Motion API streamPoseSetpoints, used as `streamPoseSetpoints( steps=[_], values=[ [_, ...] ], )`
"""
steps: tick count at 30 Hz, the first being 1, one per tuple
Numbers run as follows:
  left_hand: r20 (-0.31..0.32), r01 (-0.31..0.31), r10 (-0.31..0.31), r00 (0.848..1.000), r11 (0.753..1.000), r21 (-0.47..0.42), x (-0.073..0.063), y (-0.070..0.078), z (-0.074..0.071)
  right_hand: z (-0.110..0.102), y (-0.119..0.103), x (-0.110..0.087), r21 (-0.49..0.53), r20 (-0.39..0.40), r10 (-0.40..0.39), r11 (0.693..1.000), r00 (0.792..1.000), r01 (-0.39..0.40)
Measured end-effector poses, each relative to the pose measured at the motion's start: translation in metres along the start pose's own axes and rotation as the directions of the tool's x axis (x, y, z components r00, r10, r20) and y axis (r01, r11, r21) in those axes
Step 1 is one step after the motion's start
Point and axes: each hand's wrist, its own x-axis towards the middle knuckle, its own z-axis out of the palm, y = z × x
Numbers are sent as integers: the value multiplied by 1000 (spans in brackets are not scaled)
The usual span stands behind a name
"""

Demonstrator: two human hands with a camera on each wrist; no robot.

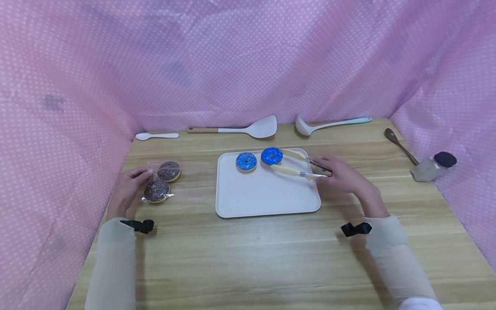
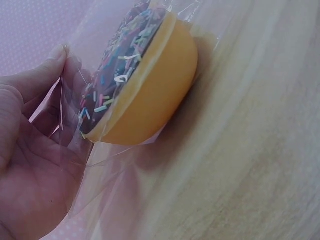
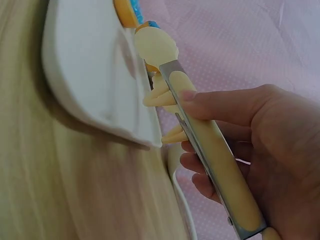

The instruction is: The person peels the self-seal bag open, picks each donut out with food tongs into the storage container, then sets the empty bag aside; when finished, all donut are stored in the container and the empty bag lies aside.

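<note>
My left hand (image 1: 125,189) pinches the edge of a clear plastic bag (image 2: 107,157) at the left of the table. Inside the bag are two chocolate-topped toy donuts with coloured sprinkles, a nearer donut (image 1: 156,191) and a farther donut (image 1: 169,171). With my right hand (image 1: 342,175) I grip cream-tipped metal tongs (image 1: 286,170). The tong tips lie either side of a dark blue donut (image 1: 267,157) over the far part of a white tray (image 1: 267,198); whether it touches the tray I cannot tell. A lighter blue donut (image 1: 242,161) sits on the tray just left of it.
Along the back edge lie a small white spoon (image 1: 156,136), a white spatula (image 1: 263,128) with a wooden handle, and a ladle (image 1: 304,127). At the right are a brown wooden spoon (image 1: 391,136) and a black-lidded jar (image 1: 426,171). Pink dotted cloth (image 1: 248,56) surrounds the table.
</note>
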Motion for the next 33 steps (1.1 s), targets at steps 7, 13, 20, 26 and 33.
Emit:
streamPoseSetpoints(
  steps=[7,13,20,26,33],
  values=[
    [-7,0,0,1000,1000,14,5,-15,-9,7,5,-2,-5,56,95,995,994,-95],
    [-11,-16,17,1000,999,50,8,-20,-11,4,2,-6,3,66,130,991,989,-130],
    [-19,8,-6,1000,994,108,1,-7,-3,-2,-14,-1,-3,31,88,996,996,-88],
    [-18,-14,16,1000,993,114,6,-14,-7,8,-39,16,-44,54,-11,999,998,13],
    [-28,5,-2,1000,991,130,8,-16,-10,30,-77,45,-4,118,-153,988,981,154]
  ],
)
